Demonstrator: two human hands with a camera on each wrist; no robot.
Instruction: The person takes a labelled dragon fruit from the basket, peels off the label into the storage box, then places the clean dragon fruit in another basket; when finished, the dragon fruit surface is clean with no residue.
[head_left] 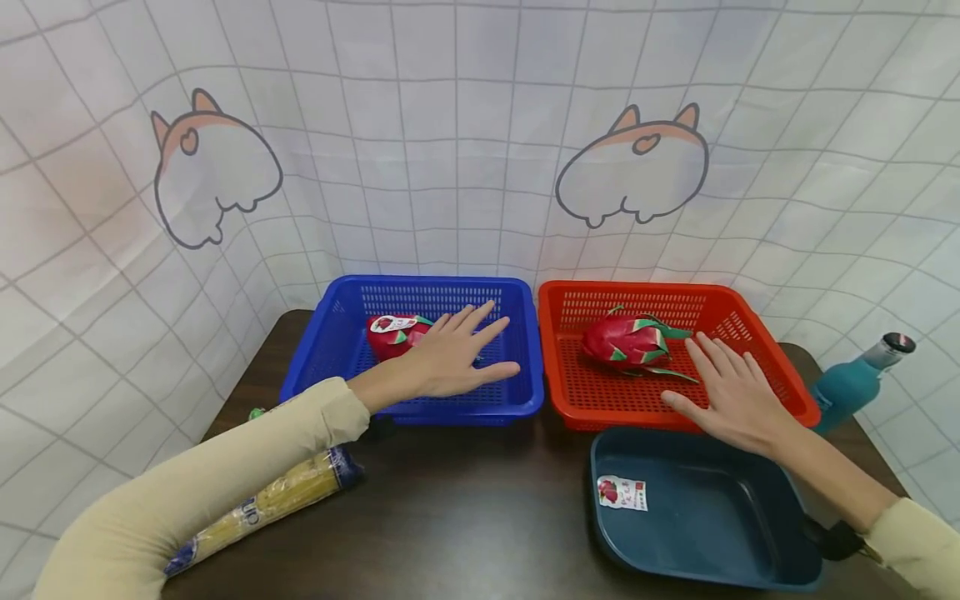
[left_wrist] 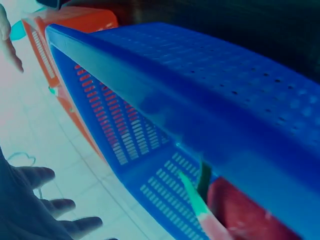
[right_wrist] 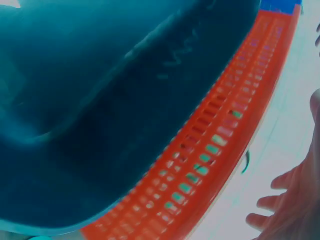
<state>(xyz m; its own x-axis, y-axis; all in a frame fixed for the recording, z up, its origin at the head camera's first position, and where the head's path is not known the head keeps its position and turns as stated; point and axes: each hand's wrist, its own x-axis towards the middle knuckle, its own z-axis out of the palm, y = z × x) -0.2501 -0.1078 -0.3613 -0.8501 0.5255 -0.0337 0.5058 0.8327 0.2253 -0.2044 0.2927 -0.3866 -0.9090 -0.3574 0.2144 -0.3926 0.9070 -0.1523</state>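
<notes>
My left hand (head_left: pixel 453 354) hovers over the blue basket (head_left: pixel 528 358) with fingers spread, holding nothing. Partly hidden behind it, a dragon fruit (head_left: pixel 384 340) with a white label lies in that basket; its red skin and a green-tipped scale also show in the left wrist view. On the right, a second dragon fruit (head_left: pixel 622 340) lies in the red basket (head_left: pixel 592 408), its green leaf tips pointing right. My right hand (head_left: pixel 731 392) is spread above the red basket's front right part, fingertips close to those leaf tips in the head view, with nothing in its grasp.
A dark blue tub (head_left: pixel 697 508) with a dragon fruit sticker (head_left: pixel 622 493) sits in front of the red basket. At the right stands a teal bottle (head_left: pixel 851 387). A pack of yellow noodles (head_left: pixel 281 500) lies at the left, partly under my sleeve. A tiled-pattern cloth (head_left: pixel 480 167) hangs behind.
</notes>
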